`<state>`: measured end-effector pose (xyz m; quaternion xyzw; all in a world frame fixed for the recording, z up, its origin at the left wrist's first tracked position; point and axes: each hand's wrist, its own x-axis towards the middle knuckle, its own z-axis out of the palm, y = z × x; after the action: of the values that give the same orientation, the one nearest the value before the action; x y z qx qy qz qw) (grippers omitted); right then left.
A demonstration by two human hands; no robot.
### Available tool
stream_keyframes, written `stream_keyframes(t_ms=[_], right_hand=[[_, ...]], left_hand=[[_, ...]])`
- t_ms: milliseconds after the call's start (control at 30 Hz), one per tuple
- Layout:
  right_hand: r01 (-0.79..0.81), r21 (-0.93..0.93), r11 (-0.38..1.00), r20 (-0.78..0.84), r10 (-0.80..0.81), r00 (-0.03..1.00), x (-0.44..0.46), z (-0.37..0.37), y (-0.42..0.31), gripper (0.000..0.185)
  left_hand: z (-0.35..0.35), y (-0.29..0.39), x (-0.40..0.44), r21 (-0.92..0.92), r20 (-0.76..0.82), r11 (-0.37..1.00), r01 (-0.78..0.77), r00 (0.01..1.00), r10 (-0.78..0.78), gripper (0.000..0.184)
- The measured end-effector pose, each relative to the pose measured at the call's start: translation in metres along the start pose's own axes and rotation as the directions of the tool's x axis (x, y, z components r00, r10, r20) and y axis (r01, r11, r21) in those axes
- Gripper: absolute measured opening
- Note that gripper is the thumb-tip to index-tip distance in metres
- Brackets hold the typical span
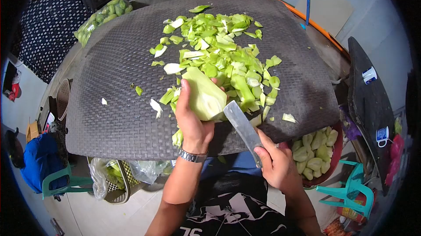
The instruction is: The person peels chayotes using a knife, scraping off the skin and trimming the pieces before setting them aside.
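Observation:
My left hand (193, 127) is wrapped round a pale green chayote (204, 95) with flat peeled faces, holding it above the woven table. In my right hand (277, 162) is a knife (242, 125) with a broad grey blade. The blade's tip is close to the chayote's lower right end; whether they touch I cannot tell. My right fingers cover the knife's handle. Beyond my left hand lies a heap of green peelings (223, 51), with loose scraps scattered around it.
Grey woven wicker covers the table (109, 100). Below its right edge stands a red basin (335, 150) of peeled chayotes. A bag of unpeeled chayotes (105, 16) is at the far left. Two green plastic stools, one (351, 190) at right, a perforated basket (120, 187) and an orange pipe (324, 32) surround it.

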<state>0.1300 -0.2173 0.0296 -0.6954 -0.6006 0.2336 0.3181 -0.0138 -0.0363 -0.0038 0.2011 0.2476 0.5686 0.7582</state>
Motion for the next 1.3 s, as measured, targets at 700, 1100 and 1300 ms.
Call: stream_keyframes(t_ms=[700,1100,1300], right_hand=[[-0.100,0.200,0.975,0.041,0.094,0.995,-0.010,0.000,0.003,0.044],[-0.339,0.310,0.888,0.164,0.302,0.939,0.000,0.010,0.003,0.044],[-0.313,0.479,0.820,0.131,0.286,0.949,0.005,0.033,0.009,0.046]], left_hand=[[0.002,0.005,-0.004,-0.017,0.092,0.998,0.054,0.994,-0.053,0.056],[0.008,-0.012,-0.014,0.036,0.172,0.971,0.234,0.956,-0.237,0.057],[0.009,-0.024,-0.018,0.111,0.097,0.978,0.179,0.977,-0.190,0.060]])
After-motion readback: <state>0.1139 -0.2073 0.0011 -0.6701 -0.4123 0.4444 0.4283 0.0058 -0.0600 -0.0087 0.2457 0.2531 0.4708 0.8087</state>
